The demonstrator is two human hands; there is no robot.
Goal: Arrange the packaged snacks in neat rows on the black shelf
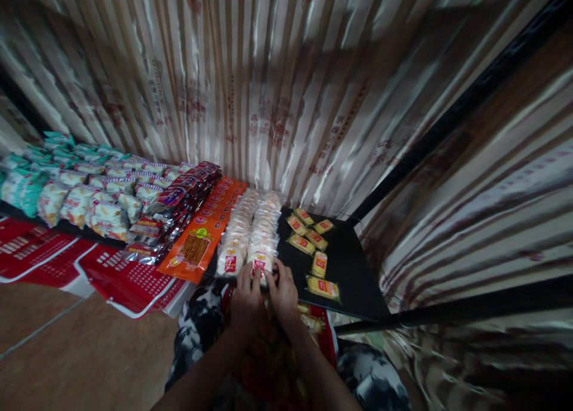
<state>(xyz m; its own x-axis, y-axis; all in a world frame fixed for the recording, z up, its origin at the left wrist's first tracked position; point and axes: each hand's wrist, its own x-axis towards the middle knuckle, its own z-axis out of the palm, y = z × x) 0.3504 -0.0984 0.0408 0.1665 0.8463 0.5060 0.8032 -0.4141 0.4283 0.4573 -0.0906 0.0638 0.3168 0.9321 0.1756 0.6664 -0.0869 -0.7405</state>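
White packs (242, 244) stand in two adjacent rows on the black shelf (353, 273), each row running from the curtain (268, 100) to the shelf's front edge. The front pack (259, 259) of the right-hand row faces outward, its red label partly covered by fingers. Left hand (247, 288): positioned at the lower front of this pack, fingers bent, tips against its face. Right hand (283, 285): positioned at the pack's right side, fingers bent and slightly apart. The view is dim here, so whether either hand clamps the pack or merely touches it cannot be told. To the right, seven yellow packs (319, 264) lie loose on the shelf. To the left, in order, are an orange bag (210, 220), overlapping dark packets (179, 199), white bags (107, 217) and green bags (27, 190). Red baskets (125, 279) sit below the shelf's front edge on the left. Patterned trousers (373, 372) show beneath the forearms.
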